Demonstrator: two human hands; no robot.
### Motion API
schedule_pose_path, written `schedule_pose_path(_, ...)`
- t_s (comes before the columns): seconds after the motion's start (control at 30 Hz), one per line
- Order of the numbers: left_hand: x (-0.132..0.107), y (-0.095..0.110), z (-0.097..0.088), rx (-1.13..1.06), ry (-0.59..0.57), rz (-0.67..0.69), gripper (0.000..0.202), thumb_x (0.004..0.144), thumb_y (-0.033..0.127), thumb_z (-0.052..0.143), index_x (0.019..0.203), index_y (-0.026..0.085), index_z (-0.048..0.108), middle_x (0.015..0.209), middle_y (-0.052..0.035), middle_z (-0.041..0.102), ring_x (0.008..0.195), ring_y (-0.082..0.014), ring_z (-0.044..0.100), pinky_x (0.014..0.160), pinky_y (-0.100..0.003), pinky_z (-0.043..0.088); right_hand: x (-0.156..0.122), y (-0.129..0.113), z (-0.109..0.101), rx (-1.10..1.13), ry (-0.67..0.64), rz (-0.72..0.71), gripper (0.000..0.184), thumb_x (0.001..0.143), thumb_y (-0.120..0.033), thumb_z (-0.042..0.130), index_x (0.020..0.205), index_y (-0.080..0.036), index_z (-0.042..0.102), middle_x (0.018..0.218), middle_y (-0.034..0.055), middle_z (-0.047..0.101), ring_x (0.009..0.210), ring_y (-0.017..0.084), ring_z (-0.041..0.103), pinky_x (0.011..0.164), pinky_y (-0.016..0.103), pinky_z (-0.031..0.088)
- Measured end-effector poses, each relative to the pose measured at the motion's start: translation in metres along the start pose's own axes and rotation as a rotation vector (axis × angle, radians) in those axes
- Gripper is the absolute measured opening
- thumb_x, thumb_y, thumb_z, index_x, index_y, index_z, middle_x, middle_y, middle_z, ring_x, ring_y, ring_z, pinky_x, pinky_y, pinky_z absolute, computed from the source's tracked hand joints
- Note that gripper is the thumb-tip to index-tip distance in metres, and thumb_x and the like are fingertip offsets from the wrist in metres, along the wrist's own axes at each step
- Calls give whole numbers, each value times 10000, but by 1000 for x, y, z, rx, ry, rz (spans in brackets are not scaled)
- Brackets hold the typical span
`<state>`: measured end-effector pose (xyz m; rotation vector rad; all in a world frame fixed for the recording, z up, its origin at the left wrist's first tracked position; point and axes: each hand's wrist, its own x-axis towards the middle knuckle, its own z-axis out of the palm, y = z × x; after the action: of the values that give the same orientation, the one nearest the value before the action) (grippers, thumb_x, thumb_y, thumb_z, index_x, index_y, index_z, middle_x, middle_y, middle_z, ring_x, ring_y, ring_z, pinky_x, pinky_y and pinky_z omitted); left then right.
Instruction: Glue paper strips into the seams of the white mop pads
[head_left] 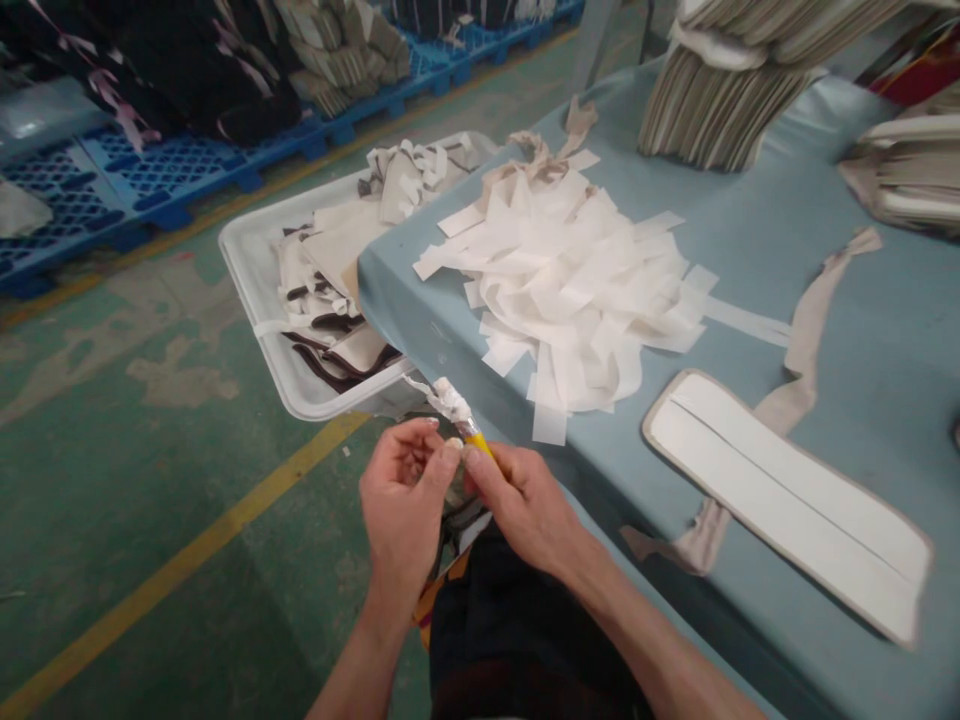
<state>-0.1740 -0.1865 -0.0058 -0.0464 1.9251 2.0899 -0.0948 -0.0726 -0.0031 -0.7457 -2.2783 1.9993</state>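
Both my hands meet in front of my lap, beside the table's near edge. My right hand (525, 500) is closed round a thin yellow-handled tool (469, 425) whose upper end is wrapped in white tape. My left hand (405, 490) pinches the same tool near its wrapped end with thumb and forefinger. On the blue-grey table (847, 320) to the right lies a long white pad with beige edging (787, 495). A heap of white paper strips (577, 280) lies further up the table.
A white plastic tub (259, 300) holding beige and brown fabric pieces stands under the table's left corner. Stacks of striped fabric (720, 100) rise at the table's far end. A beige strip (806, 340) lies on the table. Blue pallets (165, 170) with dark bundles line the green floor.
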Motion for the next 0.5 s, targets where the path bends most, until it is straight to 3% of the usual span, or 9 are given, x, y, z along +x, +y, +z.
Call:
schedule_pose_path(0.13, 9, 2, 12, 39, -44, 34, 429, 678, 473, 969, 870, 159, 748, 773, -26, 714, 665, -136, 641, 637, -216, 534, -1, -1, -2, -189, 56, -10, 545, 1046, -634, 425, 682, -229, 441, 624, -24, 424, 604, 135, 341, 593, 305, 225)
schedule_pose_path(0.27, 11, 0, 14, 41, -12, 63, 435, 719, 509, 944, 878, 162, 736, 759, -17, 702, 661, -133, 634, 636, -211, 525, -1, 0, -3, -330, 93, -30, 513, 1034, -604, 439, 677, -238, 403, 595, -23, 401, 565, 137, 321, 606, 326, 183)
schedule_pose_path(0.5, 12, -11, 8, -17, 15, 56, 394, 820, 501, 902, 810, 164, 698, 709, -13, 664, 646, -118, 595, 654, -207, 509, -1, 3, 0, -336, 115, -52, 422, 1039, -532, 500, 734, -242, 529, 612, -15, 488, 566, 149, 387, 596, 315, 219)
